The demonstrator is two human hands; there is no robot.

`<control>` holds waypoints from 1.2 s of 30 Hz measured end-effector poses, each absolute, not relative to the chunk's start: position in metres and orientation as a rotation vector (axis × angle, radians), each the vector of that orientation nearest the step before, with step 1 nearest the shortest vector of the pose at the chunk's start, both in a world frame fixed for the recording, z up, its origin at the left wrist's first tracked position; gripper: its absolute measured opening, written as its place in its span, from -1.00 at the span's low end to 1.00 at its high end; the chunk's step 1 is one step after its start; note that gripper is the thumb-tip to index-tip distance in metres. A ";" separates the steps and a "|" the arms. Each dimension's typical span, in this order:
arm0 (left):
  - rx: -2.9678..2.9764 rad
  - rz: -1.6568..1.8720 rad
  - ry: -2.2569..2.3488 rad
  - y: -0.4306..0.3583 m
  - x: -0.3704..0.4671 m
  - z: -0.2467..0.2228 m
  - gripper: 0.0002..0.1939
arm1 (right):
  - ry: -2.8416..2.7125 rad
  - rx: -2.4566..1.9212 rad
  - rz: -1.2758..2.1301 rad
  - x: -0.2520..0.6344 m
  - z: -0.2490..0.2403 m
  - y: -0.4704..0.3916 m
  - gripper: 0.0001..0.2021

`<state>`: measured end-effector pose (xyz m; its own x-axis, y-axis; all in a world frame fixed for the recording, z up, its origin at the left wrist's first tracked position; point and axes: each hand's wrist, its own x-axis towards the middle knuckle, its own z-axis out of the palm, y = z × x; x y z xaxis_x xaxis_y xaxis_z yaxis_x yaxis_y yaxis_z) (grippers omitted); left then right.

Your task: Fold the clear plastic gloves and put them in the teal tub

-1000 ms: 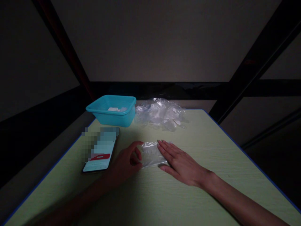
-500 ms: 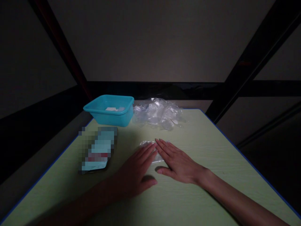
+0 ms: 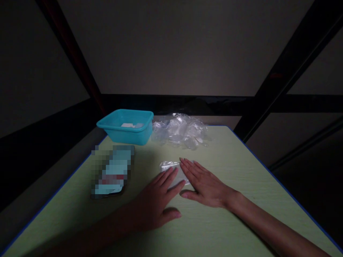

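Observation:
A small clear plastic bag (image 3: 175, 174) lies flat on the table in front of me, partly covered by both hands. My left hand (image 3: 158, 198) rests palm down on its left and near part, fingers stretched out and thumb apart. My right hand (image 3: 202, 182) lies flat over the bag's right part, its fingers extended and its thumb spread toward the left hand. Neither hand grips anything. A shiny seam crosses the bag near its far edge. What the bag holds, if anything, I cannot make out.
A blue plastic basket (image 3: 125, 135) with some white items (image 3: 128, 125) stands at the back left. Beside it lies a heap of clear plastic bags (image 3: 182, 130). A phone-like device (image 3: 114, 171), blurred out, lies left of my hands. The pale green table (image 3: 227, 228) has blue edging.
My left hand has slid slightly back toward me, and its fingers have moved off the bag's far edge. More of the bag shows now. My right hand has barely shifted.

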<state>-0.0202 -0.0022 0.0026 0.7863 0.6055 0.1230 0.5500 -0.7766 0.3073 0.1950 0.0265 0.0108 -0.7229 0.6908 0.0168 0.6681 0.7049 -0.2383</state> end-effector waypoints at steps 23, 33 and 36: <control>2.931 0.513 0.804 -0.001 -0.041 0.016 -0.82 | -2.526 -1.116 0.343 0.217 0.023 0.039 -0.55; 3.093 0.419 0.846 0.018 -0.061 0.020 -0.87 | -2.553 -1.165 0.231 0.219 0.027 0.034 -0.61; 3.125 0.479 0.909 0.022 -0.063 0.019 -0.86 | -2.552 -1.147 0.263 0.218 0.028 0.032 -0.61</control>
